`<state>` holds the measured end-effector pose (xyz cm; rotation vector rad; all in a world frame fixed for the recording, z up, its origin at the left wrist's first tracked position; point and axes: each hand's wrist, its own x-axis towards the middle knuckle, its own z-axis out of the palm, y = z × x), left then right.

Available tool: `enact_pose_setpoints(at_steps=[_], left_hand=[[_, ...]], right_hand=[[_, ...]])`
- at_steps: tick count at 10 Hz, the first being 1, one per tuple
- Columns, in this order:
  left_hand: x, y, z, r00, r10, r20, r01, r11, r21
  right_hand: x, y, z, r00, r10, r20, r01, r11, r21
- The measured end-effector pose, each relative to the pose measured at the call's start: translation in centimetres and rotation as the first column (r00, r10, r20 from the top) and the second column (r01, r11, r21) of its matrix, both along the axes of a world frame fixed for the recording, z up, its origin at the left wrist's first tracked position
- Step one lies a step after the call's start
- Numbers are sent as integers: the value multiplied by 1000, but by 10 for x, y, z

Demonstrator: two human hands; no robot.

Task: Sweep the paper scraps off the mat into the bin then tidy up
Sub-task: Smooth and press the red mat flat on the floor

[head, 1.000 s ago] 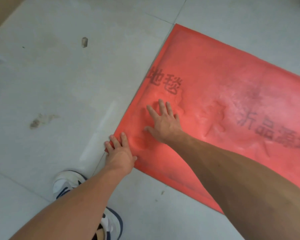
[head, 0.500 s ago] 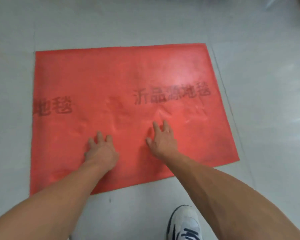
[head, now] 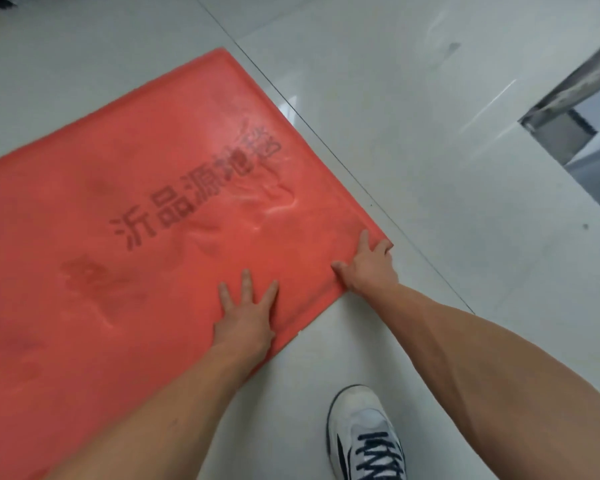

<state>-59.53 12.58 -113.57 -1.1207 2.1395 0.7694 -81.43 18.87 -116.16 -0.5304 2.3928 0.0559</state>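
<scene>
A red mat point(head: 125, 188) with dark printed characters lies flat on the grey tiled floor, wrinkled near its right end. My left hand point(head: 245, 315) presses flat on the mat near its front edge, fingers spread. My right hand point(head: 369, 266) rests flat on the mat's near right corner, fingers reaching to the corner tip. Neither hand holds anything. No paper scraps and no bin show in the head view.
A white and black shoe point(head: 364, 434) stands on the floor at the bottom, right of my left arm. A grey metal frame or doorway edge point(head: 568, 98) is at the upper right. Tile joints run along the mat's right side.
Both hands have slid rightward along the mat's front edge, from its left corner through the middle to its right corner. The view has swung with them.
</scene>
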Motion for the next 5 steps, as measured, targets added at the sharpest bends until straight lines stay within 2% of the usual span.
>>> enact_pose_setpoints(at_steps=[1,2,3,4,5], left_hand=[[1,0,-3,999,-38,39,38,999,4],[-6,-7,-2,986,-146,87,144,989,28],[-7,-22,5,981,-180,66,175,981,80],[2,-33,16,993,-116,37,111,985,129],[18,-43,32,999,-38,39,33,993,114]], right_hand=[[-3,-6,-1,998,26,-48,-22,996,87],[-10,-10,5,999,50,-22,-46,985,166],[-13,-11,15,997,78,7,-78,981,179],[-14,-21,25,993,113,39,-119,966,231],[12,-38,42,984,178,-2,-174,964,202]])
